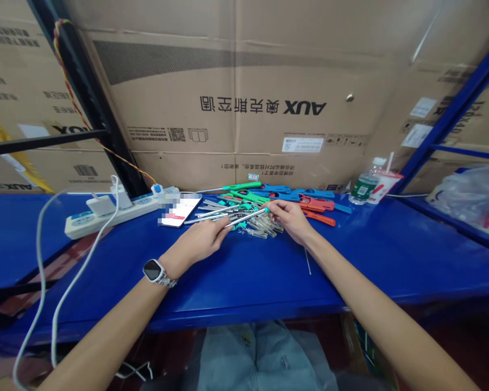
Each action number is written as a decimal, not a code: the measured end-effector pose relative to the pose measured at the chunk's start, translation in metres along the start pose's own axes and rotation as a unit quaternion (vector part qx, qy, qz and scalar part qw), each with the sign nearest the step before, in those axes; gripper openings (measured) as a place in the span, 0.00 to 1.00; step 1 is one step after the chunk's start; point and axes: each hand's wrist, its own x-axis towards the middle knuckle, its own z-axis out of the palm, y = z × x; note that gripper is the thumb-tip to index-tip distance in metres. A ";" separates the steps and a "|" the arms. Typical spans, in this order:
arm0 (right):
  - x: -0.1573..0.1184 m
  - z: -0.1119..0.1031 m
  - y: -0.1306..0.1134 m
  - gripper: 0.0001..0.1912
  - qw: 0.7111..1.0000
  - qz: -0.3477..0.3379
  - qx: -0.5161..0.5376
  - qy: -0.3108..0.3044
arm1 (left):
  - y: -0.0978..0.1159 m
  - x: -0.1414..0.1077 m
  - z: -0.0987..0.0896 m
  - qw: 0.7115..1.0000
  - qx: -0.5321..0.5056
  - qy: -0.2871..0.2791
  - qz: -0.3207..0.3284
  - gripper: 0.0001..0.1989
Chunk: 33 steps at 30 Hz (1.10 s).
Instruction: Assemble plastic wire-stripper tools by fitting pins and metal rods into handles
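A carton (236,70), printed upside down with "AUX" and "奥克斯空调", stands behind the blue table (244,288). On the table lies a pile of parts (264,225). Over the pile, the left hand (205,238) pinches one end of a thin rod (246,218), the right hand (289,218) its green end. Rightward stands a bottle (364,184), its green label (362,190) unreadable; a tag (253,177) behind the pile is illegible.

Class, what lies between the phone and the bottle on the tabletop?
In the head view, metal rods, clear pieces and coloured handles lie between the phone and the bottle, the right hand partly covering them.
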 end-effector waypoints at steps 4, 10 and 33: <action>-0.001 0.001 -0.002 0.26 0.998 0.024 0.053 -0.003 | -0.001 0.000 0.001 1.000 0.017 -0.006 0.001 0.14; -0.004 0.004 -0.006 0.28 0.997 0.047 0.066 0.001 | 0.003 -0.001 0.002 0.999 0.044 -0.013 0.001 0.14; -0.003 0.014 -0.005 0.23 0.992 -0.077 -0.013 0.104 | 0.012 0.001 0.002 0.994 0.101 -0.011 -0.028 0.14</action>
